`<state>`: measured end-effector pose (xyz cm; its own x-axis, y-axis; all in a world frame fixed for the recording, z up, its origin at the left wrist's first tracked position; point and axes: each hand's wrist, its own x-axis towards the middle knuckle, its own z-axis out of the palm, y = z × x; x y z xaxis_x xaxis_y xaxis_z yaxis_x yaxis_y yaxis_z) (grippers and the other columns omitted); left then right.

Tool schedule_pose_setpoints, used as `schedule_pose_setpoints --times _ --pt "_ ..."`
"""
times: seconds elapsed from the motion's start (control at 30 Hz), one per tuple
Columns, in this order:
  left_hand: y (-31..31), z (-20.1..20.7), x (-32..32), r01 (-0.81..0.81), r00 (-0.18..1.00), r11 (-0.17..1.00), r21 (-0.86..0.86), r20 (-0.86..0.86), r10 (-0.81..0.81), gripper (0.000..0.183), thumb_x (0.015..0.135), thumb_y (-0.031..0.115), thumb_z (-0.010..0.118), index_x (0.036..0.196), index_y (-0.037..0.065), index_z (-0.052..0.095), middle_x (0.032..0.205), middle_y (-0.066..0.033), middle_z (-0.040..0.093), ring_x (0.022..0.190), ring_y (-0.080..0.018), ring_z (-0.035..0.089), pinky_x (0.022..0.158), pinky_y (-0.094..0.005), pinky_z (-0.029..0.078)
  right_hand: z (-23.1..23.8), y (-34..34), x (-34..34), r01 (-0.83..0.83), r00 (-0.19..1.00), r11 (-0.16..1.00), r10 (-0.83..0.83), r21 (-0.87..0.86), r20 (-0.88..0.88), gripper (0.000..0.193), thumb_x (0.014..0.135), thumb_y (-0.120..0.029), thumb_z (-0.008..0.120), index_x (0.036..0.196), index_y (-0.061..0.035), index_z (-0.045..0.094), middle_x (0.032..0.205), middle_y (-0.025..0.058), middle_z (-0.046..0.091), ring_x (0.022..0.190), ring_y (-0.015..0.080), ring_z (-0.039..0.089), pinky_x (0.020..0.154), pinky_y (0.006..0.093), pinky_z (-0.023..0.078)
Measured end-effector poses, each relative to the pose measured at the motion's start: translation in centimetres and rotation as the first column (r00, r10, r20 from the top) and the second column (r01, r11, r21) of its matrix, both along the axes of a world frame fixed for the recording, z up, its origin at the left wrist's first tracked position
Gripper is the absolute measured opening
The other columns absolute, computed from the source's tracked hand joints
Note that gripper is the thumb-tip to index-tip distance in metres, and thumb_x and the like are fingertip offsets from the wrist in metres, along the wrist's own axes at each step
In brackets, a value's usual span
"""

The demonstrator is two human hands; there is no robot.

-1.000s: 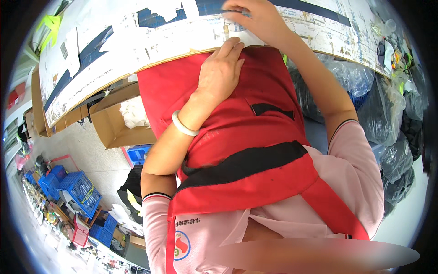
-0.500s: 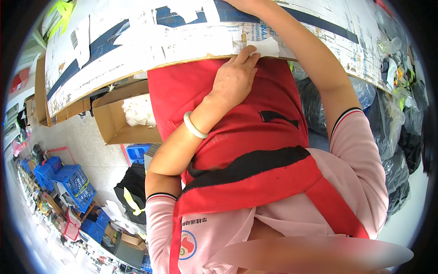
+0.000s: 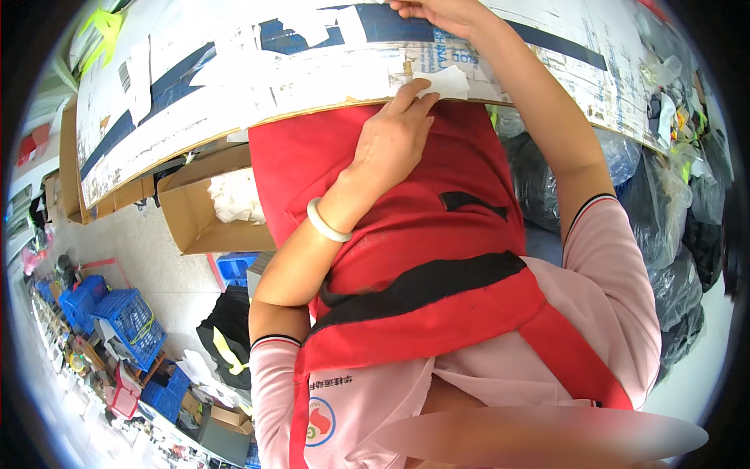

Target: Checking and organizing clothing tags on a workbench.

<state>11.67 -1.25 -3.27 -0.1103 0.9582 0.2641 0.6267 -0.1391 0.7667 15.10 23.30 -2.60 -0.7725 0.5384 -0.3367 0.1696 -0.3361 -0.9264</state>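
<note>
A white paper piece (image 3: 448, 81) lies at the near edge of your bench (image 3: 199, 129). Your left grip (image 3: 393, 139) has fingertips at its left side; whether they pinch it, I cannot tell. Beyond, your right grip (image 3: 447, 14) is slightly curled beside a dark blue strip (image 3: 394, 27), its hold unclear. Lower left, a cardboard box (image 3: 181, 213) holds white scraps (image 3: 234, 197).

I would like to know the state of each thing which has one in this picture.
Left hand: bent, fingertips at the white slip.
Right hand: partly out of view, grip unclear.
White slip: lying on the worktop, near its edge.
Cardboard box: open, white scraps inside.
Plastic bags: bulging.
Red apron: worn.
Pale bracelet: worn.
</note>
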Motion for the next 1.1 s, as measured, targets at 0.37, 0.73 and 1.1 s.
schedule_pose_setpoints --times 0.37,0.73,1.1 --pt "-1.0 -0.8 -0.4 -0.025 1.0 0.994 0.103 0.015 0.024 0.021 0.086 0.001 0.063 0.107 0.002 0.066 0.11 -0.0114 0.063 0.093 -0.0322 0.065 0.078 -0.0375 0.054 2.9 -4.9 11.0 -0.25 0.957 0.704 0.076 0.665 0.279 0.011 0.091 -0.013 0.065 0.095 -0.0039 0.068 0.088 0.0069 0.066 0.078 0.0177 0.063 0.069 0.0308 0.05" --pt "0.8 -1.9 0.0 -0.042 0.981 0.978 0.206 -0.179 0.08 0.026 0.086 0.0 0.06 0.111 0.0 0.064 0.114 -0.0111 0.061 0.091 -0.0309 0.061 0.08 -0.0387 0.051 -0.2 -7.7 13.8 -0.301 0.952 0.0 0.065 0.954 0.3 0.014 0.089 -0.016 0.064 0.097 -0.0054 0.065 0.1 0.0047 0.063 0.095 0.0266 0.061 0.082 0.0359 0.051" --pt "-0.1 -2.0 0.0 -0.016 0.975 0.999 0.046 -0.222 0.026 0.037 0.086 0.001 0.059 0.123 0.001 0.058 0.126 -0.0134 0.054 0.101 -0.0349 0.06 0.086 -0.0411 0.051 3.6 -7.4 5.0 -0.075 0.988 0.286 0.152 0.955 0.032 0.016 0.088 -0.015 0.064 0.099 -0.0041 0.069 0.098 0.0127 0.066 0.094 0.0311 0.061 0.08 0.039 0.051"
